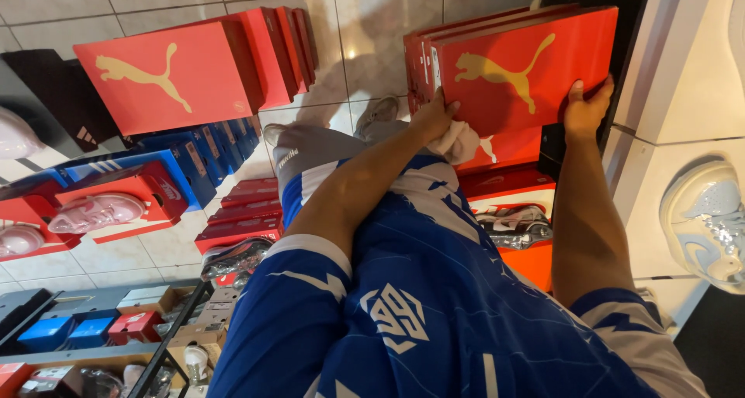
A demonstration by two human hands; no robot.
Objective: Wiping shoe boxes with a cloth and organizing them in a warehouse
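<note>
Two hands hold a red box

The red shoe box (528, 64) sits on top of a stack of red boxes (504, 185). The left hand (431, 119) and right hand (583, 109) grip its sides. More boxes (194, 72) stand on the tiled floor (365, 25).

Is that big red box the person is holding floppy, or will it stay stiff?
The red box probably stays stiff: its edges look straight between the left hand and right hand. Likely light for its size, since fingertips grip it. The smooth lid may be slippery.

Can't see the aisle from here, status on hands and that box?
Left hand and right hand grip the red shoebox at its lower edge. Box stands atop a stack of red boxes. Nothing between hands and box.
</note>
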